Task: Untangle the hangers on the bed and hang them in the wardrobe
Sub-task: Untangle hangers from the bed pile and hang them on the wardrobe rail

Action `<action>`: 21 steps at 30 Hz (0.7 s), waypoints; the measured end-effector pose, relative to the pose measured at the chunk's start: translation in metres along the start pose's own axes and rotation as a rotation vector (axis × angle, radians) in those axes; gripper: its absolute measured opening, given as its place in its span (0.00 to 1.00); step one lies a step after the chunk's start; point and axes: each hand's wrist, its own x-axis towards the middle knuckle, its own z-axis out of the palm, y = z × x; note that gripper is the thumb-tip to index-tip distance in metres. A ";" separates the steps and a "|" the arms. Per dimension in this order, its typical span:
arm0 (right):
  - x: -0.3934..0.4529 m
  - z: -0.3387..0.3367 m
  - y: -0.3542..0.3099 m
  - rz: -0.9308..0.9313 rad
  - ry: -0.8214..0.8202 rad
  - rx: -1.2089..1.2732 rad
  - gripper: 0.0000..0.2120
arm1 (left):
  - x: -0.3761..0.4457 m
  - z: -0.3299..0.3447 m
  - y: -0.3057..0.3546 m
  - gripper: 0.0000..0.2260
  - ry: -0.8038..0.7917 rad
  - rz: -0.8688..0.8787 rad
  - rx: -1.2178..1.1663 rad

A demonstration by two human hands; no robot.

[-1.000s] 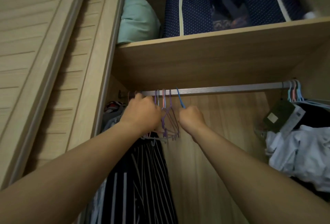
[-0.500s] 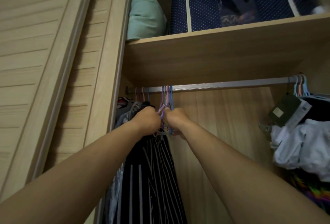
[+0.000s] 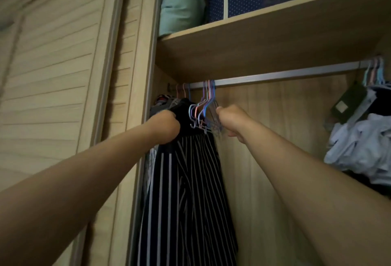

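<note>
While the hangers hang bunched on the rail, I see my right hand curled round them. My left hand grips the striped garment beside them.

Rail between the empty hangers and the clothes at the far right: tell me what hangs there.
Nothing. In the head view, the rail runs bare from the empty hangers, beside the right hand, to the clothes at the far right.

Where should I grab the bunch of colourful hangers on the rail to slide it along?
Probably the necks just under the hooks, from the right: the hangers bunch tightly there below the rail, and the striped garment crowds their left.
</note>
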 end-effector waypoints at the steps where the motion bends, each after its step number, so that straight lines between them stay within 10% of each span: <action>1: -0.008 0.000 0.002 -0.029 -0.024 0.004 0.18 | -0.013 -0.002 0.002 0.17 0.011 -0.015 0.022; 12: -0.226 0.035 0.017 -0.104 -0.613 -0.069 0.10 | -0.238 -0.016 -0.011 0.19 0.013 -0.308 0.415; 21: -0.519 0.120 -0.005 -0.192 -1.074 0.155 0.09 | -0.544 -0.103 -0.068 0.09 0.092 -0.787 0.268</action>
